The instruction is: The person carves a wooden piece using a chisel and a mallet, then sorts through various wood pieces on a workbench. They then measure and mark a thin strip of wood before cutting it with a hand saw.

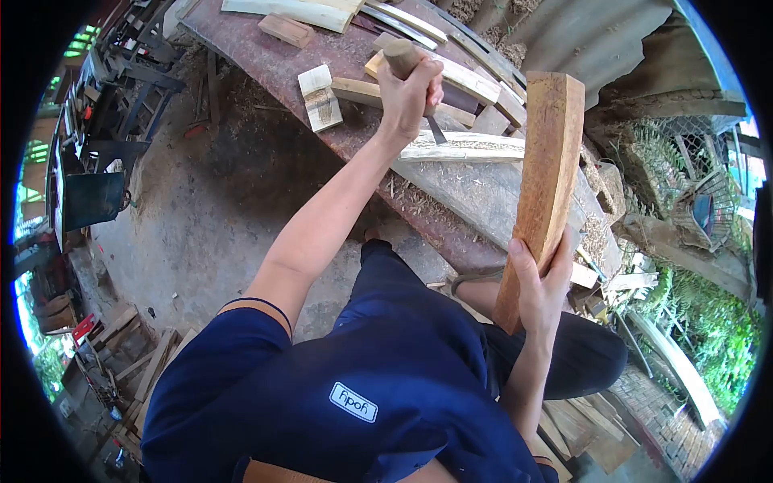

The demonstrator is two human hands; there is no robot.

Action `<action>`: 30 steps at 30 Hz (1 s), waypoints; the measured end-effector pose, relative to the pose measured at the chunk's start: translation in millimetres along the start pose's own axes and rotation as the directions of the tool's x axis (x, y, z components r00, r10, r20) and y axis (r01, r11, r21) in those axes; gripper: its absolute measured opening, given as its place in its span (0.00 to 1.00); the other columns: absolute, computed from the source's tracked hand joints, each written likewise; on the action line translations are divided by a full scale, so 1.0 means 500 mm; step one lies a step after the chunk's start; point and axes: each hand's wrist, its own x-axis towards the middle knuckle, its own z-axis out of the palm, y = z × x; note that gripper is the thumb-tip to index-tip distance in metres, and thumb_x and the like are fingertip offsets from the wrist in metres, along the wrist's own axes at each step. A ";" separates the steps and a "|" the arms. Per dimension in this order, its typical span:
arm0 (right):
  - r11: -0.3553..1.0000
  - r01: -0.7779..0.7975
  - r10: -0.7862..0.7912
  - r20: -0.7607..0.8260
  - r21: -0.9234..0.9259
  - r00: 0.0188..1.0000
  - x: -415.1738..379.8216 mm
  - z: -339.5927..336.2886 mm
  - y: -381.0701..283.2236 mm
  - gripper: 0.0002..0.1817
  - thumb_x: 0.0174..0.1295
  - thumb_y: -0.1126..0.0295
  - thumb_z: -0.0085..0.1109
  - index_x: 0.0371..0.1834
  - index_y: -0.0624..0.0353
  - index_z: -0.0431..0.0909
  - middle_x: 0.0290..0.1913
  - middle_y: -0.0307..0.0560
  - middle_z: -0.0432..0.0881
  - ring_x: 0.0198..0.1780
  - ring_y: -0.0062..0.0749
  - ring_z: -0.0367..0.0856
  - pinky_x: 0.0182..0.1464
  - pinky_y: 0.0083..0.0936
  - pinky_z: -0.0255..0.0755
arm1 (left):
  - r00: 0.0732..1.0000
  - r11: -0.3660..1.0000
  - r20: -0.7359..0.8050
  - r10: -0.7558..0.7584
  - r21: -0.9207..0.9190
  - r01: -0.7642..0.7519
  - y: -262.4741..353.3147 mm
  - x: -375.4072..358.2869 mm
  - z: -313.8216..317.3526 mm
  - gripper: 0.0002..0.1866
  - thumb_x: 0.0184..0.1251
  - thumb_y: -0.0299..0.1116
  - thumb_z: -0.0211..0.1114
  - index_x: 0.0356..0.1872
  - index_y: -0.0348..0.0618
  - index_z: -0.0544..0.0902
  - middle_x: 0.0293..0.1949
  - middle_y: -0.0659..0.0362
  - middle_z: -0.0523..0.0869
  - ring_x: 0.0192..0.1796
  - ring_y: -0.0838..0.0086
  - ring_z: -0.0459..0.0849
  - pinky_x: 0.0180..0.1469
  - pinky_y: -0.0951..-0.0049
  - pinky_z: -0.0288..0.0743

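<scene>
My left hand (pixel 409 92) is closed round the thick wooden handle of a chisel (pixel 436 130), over the bench. The flat metal blade points down beside a pale, rough-cut strip of wood (pixel 475 147). On the right, my right hand (pixel 543 278) grips the lower part of a long, slightly curved brown wood block (pixel 550 153), which stands tilted upright with its end face up. The thumb lies across the block's near face; some fingers are hidden behind it. A pale notched wood piece (pixel 320 98) lies near the bench edge, left of my left hand.
The reddish bench (pixel 241 48) carries wood shavings, curved wood strips and a grey board (pixel 475 189). Corrugated sheeting (pixel 596 40) and green plants (pixel 708 322) are at the right. Scrap wood (pixel 153 366) lies on the floor at the lower left, and my legs are beside the bench.
</scene>
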 end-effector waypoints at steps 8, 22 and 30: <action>1.000 -0.001 0.001 -0.024 0.031 1.000 0.001 -0.004 0.010 0.26 0.57 0.58 0.68 0.47 0.65 0.68 0.34 0.48 0.77 0.35 0.28 0.75 0.40 0.27 0.72 | 0.979 0.967 0.196 0.062 0.232 -0.107 -0.035 -0.027 0.047 0.11 0.61 0.30 0.65 0.23 0.42 0.72 0.15 0.65 0.73 0.15 0.84 0.70 0.17 0.82 0.63; 0.992 0.002 0.006 -0.063 0.127 0.998 0.014 -0.016 -0.015 0.28 0.56 0.62 0.69 0.53 0.65 0.68 0.38 0.46 0.76 0.36 0.27 0.75 0.39 0.26 0.73 | 0.938 0.830 0.285 0.198 0.461 -0.316 -0.056 -0.066 0.092 0.09 0.60 0.30 0.67 0.23 0.44 0.76 0.19 0.68 0.77 0.24 0.86 0.76 0.28 0.81 0.72; 0.955 0.228 -0.248 -0.091 -0.189 0.964 0.051 -0.001 -0.049 0.34 0.56 0.62 0.66 0.62 0.70 0.64 0.37 0.55 0.79 0.39 0.39 0.80 0.46 0.31 0.73 | 0.883 0.764 0.405 0.239 0.482 -0.428 -0.098 -0.104 0.094 0.12 0.45 0.30 0.73 0.29 0.40 0.79 0.25 0.52 0.84 0.27 0.64 0.85 0.33 0.69 0.77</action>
